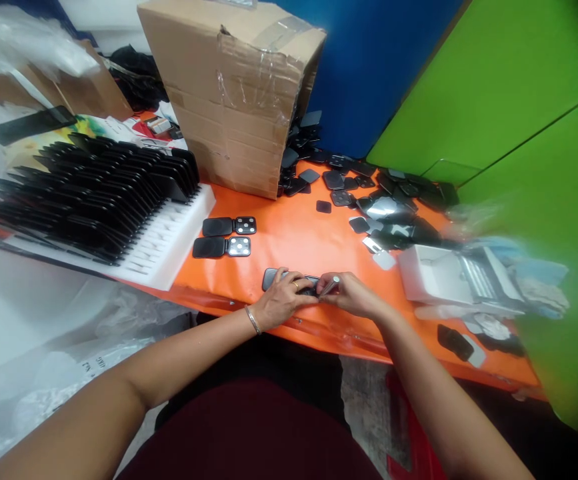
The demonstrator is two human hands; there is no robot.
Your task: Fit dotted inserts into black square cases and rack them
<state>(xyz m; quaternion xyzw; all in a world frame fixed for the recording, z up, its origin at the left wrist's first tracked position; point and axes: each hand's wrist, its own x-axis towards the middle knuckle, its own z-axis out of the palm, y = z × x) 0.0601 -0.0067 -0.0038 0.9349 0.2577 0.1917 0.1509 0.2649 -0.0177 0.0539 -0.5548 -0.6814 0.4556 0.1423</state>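
Note:
A dark hinged piece with rounded corners (pixel 269 277) lies at the front edge of the orange table. My left hand (pixel 283 300) is closed on it, fingers pressing it from above, so most of the piece is hidden. At its right end, my right hand (pixel 351 295) pinches a short silver pen-like tool (pixel 331 285), tilted, with its lower tip hidden by the fingers. Farther left lie two similar black hinged pieces, an upper one (pixel 217 227) and a lower one (pixel 209 247), each opened flat with light round dots on its smaller square half.
A white foam rack (pixel 161 267) at left holds rows of black plates (pixel 113 193). A large cardboard box (pixel 239 100) stands behind. Loose black parts (pixel 333 179) are heaped at back right. An open white box (pixel 423 273) sits at right, near dark flat pieces (pixel 455 343).

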